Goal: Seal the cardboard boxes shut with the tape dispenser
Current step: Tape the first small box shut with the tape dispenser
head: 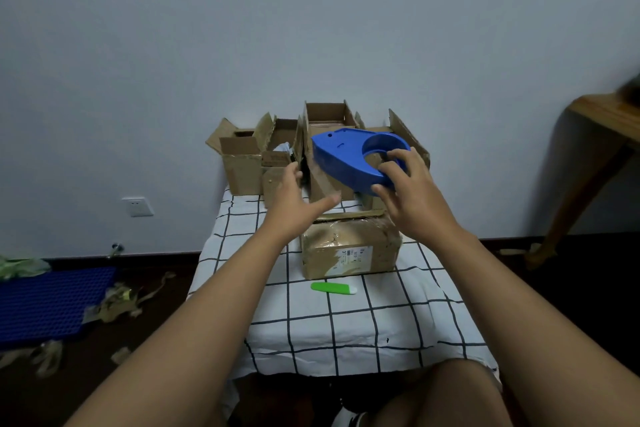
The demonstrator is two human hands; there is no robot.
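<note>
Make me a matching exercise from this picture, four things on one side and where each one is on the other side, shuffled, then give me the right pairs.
Column one:
1. blue tape dispenser
2. green utility knife
3. closed cardboard box
4. open cardboard boxes

Column two:
A. along the far edge of the checked cloth, by the wall
B. held up in the right hand
C. lying flat on the cloth, nearer the person than the closed box
D. in the middle of the cloth, below both hands

Pairs: 1-B, 2-C, 3-D, 4-A

The left hand is open and holds nothing.
</note>
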